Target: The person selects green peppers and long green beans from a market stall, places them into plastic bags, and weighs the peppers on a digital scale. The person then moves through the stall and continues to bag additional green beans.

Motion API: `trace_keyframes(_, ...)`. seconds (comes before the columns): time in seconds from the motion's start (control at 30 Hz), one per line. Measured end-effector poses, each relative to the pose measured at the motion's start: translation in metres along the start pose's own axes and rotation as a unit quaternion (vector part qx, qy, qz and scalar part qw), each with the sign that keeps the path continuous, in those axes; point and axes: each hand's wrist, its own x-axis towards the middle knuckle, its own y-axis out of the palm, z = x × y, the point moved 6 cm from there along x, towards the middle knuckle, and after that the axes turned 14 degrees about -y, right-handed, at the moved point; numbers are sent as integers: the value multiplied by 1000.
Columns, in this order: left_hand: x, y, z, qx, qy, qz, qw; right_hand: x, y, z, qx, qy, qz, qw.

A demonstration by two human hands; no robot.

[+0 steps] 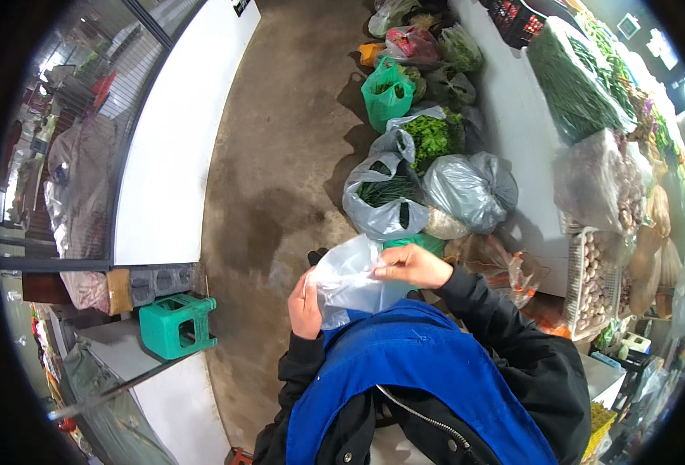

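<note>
Between my hands, in front of the blue apron [389, 343], is a thin translucent plastic bag [348, 273]. My left hand [305, 305] grips its left edge, with the fingers partly behind the film. On the other side my right hand [412, 265] pinches the bag's upper right part between thumb and fingers. The bag looks loose and slack; I cannot tell whether anything is inside. Just beyond it a grey plastic bag of thin green stalks [386, 195] stands on the floor, and a green bag [418, 244] is partly hidden behind my right hand.
Several filled bags line the right of the floor, among them leafy greens [432, 136], a tied grey bag [470, 186] and a green bag [387, 93]. A vegetable stall with a white crate [592, 285] rises at right. A green stool [176, 325] sits at left beside a white partition [171, 145].
</note>
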Motion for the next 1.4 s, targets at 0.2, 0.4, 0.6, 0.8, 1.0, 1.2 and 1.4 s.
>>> trace_keyframes(0.2,116,-105,-42,12,-11,15,1000,135,28,-8,33,89,-62,994)
trace_keyframes(0.4,214,-141,-91,64,17,52,996,208,20,8,38,135,-72,988)
trace_keyframes(0.6,306,-119,-114,48,40,74,995,265,-17,-16,84,111,-113,984)
trace_keyframes(0.8,415,-105,-139,107,37,110,988,367,-84,-53,163,70,-55,983)
trace_keyframes(1.0,549,-76,-208,129,23,67,989,465,-196,-68,243,17,-121,962)
trace_keyframes(1.2,661,10,-291,139,49,166,975,486,-307,-52,142,53,-199,968)
trace_keyframes(1.4,770,110,-327,150,78,275,947,501,-387,-67,206,31,-312,927)
